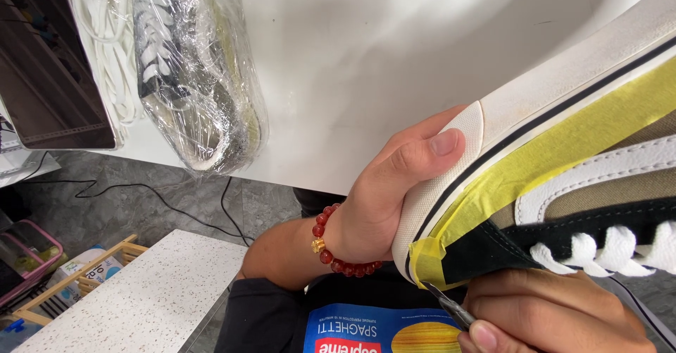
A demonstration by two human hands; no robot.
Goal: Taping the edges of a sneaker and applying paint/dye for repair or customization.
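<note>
My left hand (384, 198), with a red bead bracelet (331, 247) on its wrist, grips the white rubber toe of a sneaker (563, 149), thumb pressed on the toe cap. The sneaker has a white sole, a black stripe, tan and black uppers and white laces. Yellow masking tape (535, 163) runs along the edge above the sole. At the bottom right, my right hand (556, 314) pinches a thin metal tool (447, 305). The tool's tip touches the tape end at the toe.
A second sneaker wrapped in clear film (193, 71) lies on the white table (366, 57), next to white laces (105, 36) and a dark tablet (49, 71). Below the table are a grey floor with black cables (141, 194), a speckled white surface (148, 296) and a wooden rack (84, 282).
</note>
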